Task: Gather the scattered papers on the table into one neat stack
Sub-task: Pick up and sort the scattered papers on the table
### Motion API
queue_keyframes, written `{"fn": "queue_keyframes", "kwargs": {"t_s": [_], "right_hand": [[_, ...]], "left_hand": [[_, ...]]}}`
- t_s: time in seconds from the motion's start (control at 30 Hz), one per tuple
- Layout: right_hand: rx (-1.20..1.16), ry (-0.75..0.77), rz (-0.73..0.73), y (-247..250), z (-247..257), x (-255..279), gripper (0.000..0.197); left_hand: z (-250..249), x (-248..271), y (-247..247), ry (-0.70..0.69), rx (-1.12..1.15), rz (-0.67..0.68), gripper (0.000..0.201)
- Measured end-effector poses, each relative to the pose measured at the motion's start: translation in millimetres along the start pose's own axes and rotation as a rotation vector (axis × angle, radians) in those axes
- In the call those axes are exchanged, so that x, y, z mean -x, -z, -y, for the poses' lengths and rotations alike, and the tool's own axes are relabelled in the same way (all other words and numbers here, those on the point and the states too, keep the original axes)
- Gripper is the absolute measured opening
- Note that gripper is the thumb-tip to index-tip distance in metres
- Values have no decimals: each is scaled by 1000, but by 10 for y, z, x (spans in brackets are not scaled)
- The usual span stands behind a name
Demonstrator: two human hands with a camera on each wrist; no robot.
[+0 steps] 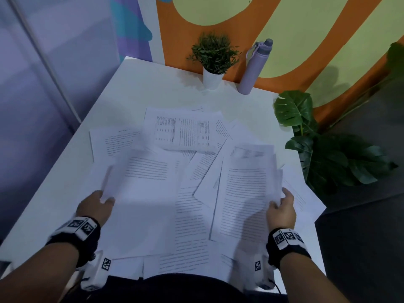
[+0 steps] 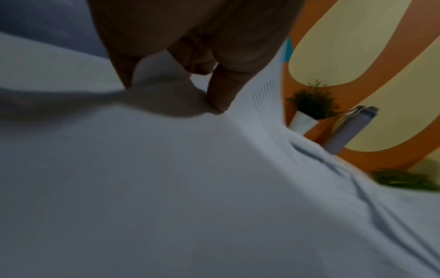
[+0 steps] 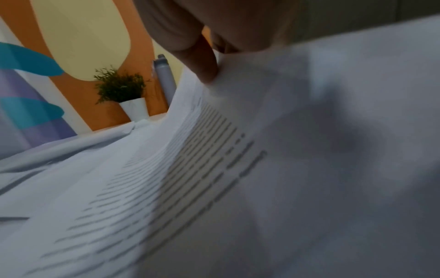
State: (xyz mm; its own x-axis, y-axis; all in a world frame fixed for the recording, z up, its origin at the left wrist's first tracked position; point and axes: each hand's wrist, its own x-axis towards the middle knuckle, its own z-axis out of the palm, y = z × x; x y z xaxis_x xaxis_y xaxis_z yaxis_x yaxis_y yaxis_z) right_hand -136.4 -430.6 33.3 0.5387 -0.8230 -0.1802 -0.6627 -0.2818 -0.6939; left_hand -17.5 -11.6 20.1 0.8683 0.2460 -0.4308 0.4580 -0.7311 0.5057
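Several printed white papers lie scattered and overlapping across the white table. My left hand pinches the near left corner of a sheet on the left side, thumb on top; in the left wrist view the fingers pinch that paper. My right hand grips the near right edge of a sheet bundle on the right, lifted and curved. The right wrist view shows the thumb pressing on that printed sheet.
A small potted plant and a lilac water bottle stand at the table's far edge against the orange and yellow wall. A large leafy plant stands off the right side. Some sheets overhang the right table edge.
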Motion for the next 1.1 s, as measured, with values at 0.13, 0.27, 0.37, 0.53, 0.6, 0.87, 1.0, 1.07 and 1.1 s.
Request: {"fn": "queue_keyframes", "kwargs": {"t_s": [0.13, 0.27, 0.37, 0.53, 0.6, 0.87, 1.0, 1.07, 1.1], "right_hand": [[76, 122, -116, -56, 223, -5, 26], [48, 193, -124, -92, 401, 3, 22], [75, 169, -106, -77, 478, 44, 21], [102, 50, -8, -31, 307, -5, 13], [120, -12, 26, -1, 161, -23, 12], [146, -122, 89, 38, -196, 22, 35], [114, -141, 109, 21, -218, 73, 42], [115, -129, 111, 33, -222, 87, 40], [120, -121, 106, 34, -213, 94, 39]], "left_hand": [[370, -97, 28, 39, -226, -82, 50], [574, -137, 15, 48, -322, -54, 54], [606, -107, 47, 47, -395, -55, 50], [425, 41, 129, -65, -215, -121, 19], [342, 86, 205, -157, -156, -177, 9], [-244, 436, 621, -422, 222, -507, 27], [-383, 429, 675, -370, 532, -504, 55], [-357, 390, 625, -374, 636, -454, 38], [-327, 364, 588, -378, 593, -483, 24]]}}
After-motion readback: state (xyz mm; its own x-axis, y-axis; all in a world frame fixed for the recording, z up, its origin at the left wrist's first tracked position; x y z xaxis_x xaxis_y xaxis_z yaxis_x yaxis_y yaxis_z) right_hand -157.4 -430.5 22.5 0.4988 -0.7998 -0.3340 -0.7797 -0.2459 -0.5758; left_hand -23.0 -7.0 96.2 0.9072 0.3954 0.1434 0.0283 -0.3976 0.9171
